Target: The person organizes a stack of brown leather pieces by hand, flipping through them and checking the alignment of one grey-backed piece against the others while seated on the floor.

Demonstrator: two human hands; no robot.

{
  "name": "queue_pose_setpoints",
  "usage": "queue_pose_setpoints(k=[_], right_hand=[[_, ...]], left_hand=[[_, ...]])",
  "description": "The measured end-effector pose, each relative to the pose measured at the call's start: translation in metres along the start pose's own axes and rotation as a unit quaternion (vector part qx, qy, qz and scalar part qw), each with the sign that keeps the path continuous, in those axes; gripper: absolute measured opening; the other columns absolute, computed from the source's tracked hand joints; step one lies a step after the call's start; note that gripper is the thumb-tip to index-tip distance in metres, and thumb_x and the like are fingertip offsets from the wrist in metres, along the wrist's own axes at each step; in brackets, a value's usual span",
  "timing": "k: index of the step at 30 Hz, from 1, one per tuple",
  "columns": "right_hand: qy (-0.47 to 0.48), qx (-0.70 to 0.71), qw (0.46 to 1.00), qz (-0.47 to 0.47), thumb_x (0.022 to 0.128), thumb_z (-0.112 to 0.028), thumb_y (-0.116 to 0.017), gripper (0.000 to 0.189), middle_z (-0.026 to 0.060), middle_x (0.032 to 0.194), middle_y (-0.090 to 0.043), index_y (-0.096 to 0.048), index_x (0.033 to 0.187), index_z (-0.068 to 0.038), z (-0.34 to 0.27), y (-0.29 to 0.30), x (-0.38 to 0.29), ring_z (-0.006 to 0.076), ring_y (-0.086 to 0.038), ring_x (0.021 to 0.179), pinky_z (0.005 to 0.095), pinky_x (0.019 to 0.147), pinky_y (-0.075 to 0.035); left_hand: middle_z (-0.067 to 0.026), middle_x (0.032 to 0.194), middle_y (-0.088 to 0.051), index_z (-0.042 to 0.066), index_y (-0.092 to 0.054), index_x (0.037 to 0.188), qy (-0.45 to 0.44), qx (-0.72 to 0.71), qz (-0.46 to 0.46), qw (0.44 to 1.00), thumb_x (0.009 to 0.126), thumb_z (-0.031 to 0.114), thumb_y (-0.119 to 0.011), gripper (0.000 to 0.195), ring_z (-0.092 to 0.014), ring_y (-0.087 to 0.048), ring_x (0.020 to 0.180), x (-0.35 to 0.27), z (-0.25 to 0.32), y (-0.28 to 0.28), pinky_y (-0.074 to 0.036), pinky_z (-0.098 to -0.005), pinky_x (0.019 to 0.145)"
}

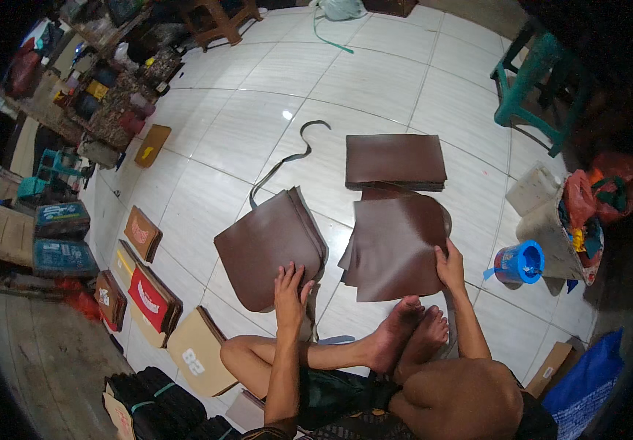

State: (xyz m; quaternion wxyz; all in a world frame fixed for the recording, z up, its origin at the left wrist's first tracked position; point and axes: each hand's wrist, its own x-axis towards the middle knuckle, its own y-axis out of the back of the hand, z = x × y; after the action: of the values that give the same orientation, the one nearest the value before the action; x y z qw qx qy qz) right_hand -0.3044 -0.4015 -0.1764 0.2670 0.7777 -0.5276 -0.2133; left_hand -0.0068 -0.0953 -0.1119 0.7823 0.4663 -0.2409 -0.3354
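My left hand [292,291] rests with spread fingers on the lower right part of a stack of brown leather-like sheets [264,247] with rounded corners. On the right, my right hand [449,267] holds the right edge of a brown sheet [393,247], thumb on top, fingers at its rim. That sheet lies over other brown sheets, fanned out at their left side. Just beyond is a neat stack of rectangular brown sheets [395,159]. A dark narrow strip [294,157] curls over the floor tiles behind the left stack.
A blue tin [520,262], a whitish container [534,188] and a green plastic stool [531,88] stand at the right. At the left lie beige panels [198,352], a red piece [147,297] and bundled black material [156,399]. Cluttered shelving [107,93] is at the upper left.
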Motion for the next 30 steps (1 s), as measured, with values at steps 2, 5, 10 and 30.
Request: queue_pose_setpoints(k=[2, 5, 10, 30], right_hand=[[-0.027, -0.032, 0.996, 0.075, 0.099, -0.021, -0.065, 0.042, 0.0259, 0.116, -0.069, -0.059, 0.131, 0.005, -0.007, -0.011, -0.008, 0.0419, -0.067, 0.110, 0.0464, 0.097, -0.050], [-0.014, -0.099, 0.977, 0.186, 0.093, -0.022, -0.071, 0.048, 0.0217, 0.112, -0.068, -0.057, 0.132, 0.003, -0.027, -0.013, -0.022, 0.0407, -0.065, 0.107, 0.0460, 0.097, -0.050], [0.019, -0.010, 0.999, 0.030, 0.082, -0.024, -0.082, 0.073, 0.0179, 0.131, -0.057, -0.047, 0.143, -0.003, -0.071, -0.004, -0.035, 0.0335, -0.060, 0.116, 0.0462, 0.101, -0.047], [-0.099, 0.194, 0.975, -0.043, 0.090, -0.001, -0.068, 0.068, 0.0231, 0.146, -0.056, -0.040, 0.151, 0.006, 0.012, -0.022, -0.004, 0.0367, -0.057, 0.132, 0.0415, 0.113, -0.042]], left_hand=[[-0.0188, 0.150, -0.056, 0.007, -0.066, 0.136, 0.010, -0.069, 0.003, 0.998, 0.100, 0.023, -0.065, 0.039, -0.045, -0.044, 0.144, 0.002, -0.002, 0.004, -0.033, -0.0565, 0.119], [-0.0217, 0.134, -0.067, 0.007, -0.071, 0.128, 0.009, -0.120, 0.065, 0.991, 0.099, 0.008, -0.062, 0.031, -0.041, -0.058, 0.132, 0.008, 0.005, 0.016, -0.046, -0.0454, 0.110], [-0.0228, 0.096, -0.075, -0.001, -0.071, 0.119, 0.115, -0.159, 0.206, 0.959, 0.100, 0.010, -0.062, 0.023, -0.028, -0.074, 0.083, 0.019, 0.068, 0.073, -0.056, -0.0355, 0.075], [-0.0253, 0.154, -0.047, 0.004, -0.051, 0.147, 0.019, 0.014, 0.040, 0.999, 0.096, 0.029, -0.068, 0.059, -0.050, -0.041, 0.143, -0.018, 0.034, -0.010, -0.035, -0.0597, 0.116]])
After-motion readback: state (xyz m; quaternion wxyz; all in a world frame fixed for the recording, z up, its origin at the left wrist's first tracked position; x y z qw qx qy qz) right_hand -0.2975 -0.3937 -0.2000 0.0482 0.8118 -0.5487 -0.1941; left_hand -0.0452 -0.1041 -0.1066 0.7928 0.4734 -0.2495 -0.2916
